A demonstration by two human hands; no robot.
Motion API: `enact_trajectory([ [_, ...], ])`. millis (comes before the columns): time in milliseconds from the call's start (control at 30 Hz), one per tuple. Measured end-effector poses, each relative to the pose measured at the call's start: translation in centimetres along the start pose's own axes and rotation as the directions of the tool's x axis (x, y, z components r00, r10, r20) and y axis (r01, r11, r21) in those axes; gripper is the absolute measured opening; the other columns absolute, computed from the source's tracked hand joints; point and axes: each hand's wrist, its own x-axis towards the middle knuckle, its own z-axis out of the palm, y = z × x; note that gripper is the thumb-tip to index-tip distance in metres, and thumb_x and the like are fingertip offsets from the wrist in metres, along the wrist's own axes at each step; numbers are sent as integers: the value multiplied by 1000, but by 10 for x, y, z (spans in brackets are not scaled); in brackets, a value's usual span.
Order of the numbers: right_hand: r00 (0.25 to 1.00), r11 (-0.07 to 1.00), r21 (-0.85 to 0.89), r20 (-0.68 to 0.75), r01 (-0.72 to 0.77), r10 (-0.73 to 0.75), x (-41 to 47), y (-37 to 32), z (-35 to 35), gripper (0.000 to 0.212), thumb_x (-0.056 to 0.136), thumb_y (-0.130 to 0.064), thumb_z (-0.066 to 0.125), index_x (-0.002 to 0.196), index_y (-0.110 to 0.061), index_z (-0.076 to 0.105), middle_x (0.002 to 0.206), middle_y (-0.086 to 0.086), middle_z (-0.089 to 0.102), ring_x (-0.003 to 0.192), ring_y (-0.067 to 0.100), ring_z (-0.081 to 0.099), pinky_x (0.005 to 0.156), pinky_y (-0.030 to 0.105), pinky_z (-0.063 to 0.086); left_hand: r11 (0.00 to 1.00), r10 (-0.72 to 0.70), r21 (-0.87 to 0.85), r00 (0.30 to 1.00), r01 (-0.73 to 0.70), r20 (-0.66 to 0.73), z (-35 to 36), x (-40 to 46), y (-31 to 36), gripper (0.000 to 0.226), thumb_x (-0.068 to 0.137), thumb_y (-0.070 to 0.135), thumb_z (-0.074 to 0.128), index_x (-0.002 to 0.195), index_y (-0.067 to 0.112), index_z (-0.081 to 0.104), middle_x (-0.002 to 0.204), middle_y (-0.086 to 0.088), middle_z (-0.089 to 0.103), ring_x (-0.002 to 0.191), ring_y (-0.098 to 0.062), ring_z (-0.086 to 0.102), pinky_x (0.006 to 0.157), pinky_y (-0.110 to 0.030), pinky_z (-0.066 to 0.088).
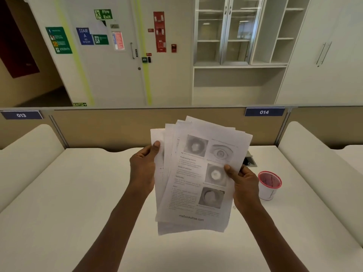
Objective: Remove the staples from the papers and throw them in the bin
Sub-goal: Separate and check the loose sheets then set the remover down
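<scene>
Both hands hold a fanned sheaf of papers up above the white tabletop, in front of the tan divider panel that runs along the tabletop's far edge. The left hand grips the sheaf's left edge, its thumb pressed on the front of a rear sheet and the other fingers hidden behind the paper. The right hand pinches the right edge of the top sheet, thumb on the printed face and the remaining fingers curled behind.

The sheets are splayed so that several upper corners show one behind another, leaning slightly to the right. The top sheet carries grey pictures of eyes, blocks of small text too blurred to read, and the line "mebooksfree.com" near its lower edge. No staple can be made out at this sharpness.

To the right of the papers, standing on the tabletop just beyond the right hand, is a small white bin with a red rim and reddish lining. Behind the papers' right edge, a dark cable port is set into the tabletop. On the divider panel, a blue label reading 014 sits above and right of the papers, and another reading 013 sits far to their left.
</scene>
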Motion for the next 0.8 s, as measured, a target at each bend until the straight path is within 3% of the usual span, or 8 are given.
enact_trajectory([
  [100,999,998,39,-30,41,-40,5,-8,-10,25,79,-14,72,103,-20,68,102,2,75,91,27,72,72,43,59,981,132,152,987,-117,-92,0,3,1,19,89,35,64,91,17,71,82,3,73,76,-19,67,67,-33,55],
  [233,998,991,118,25,62,-66,10,-17,-23,29,82,-10,67,110,-17,67,111,8,72,99,30,69,79,49,59,878,368,394,910,-272,-193,-1,7,5,27,88,28,67,111,19,55,101,1,66,85,-14,66,66,-18,54],
  [333,997,985,173,66,26,-38,13,-21,-26,33,82,-12,66,114,-15,65,116,10,69,105,33,67,84,51,57,779,490,495,866,-385,-97,4,8,8,11,92,17,62,104,17,63,99,1,67,87,-13,64,75,-19,55],
  [433,996,977,214,83,5,-24,15,-22,-24,31,78,-14,69,108,-20,70,116,9,70,107,33,66,87,52,55,798,428,480,904,-365,-24,11,7,12,18,96,15,54,106,19,69,105,6,69,90,-7,63,70,-13,52],
  [500,993,981,190,103,32,-52,14,-22,-21,26,83,-9,66,103,-24,72,112,8,71,104,31,67,84,50,56,841,344,441,939,-315,13,18,3,18,21,97,21,52,105,21,71,103,7,70,87,-12,64,64,-19,49],
  [633,992,988,143,105,61,-76,13,-20,-11,24,85,-5,65,109,-10,68,107,11,72,98,32,69,73,41,59,874,272,381,953,-303,135,32,-10,26,34,93,43,55,65,25,62,60,6,59,54,-12,51,51,-22,38],
  [667,992,988,143,105,57,-73,13,-18,-10,26,84,-7,66,110,-7,68,107,12,72,96,32,69,71,38,58,866,277,391,950,-313,147,33,-11,24,32,90,44,57,65,25,62,59,7,60,52,-14,52,51,-23,40],
  [800,995,993,111,90,31,-41,14,-13,-10,27,81,-15,69,108,-10,70,104,12,73,93,31,71,74,44,59,869,281,402,956,-289,81,34,-11,19,18,88,38,62,80,25,72,76,7,73,72,-26,68,65,-36,56],
])
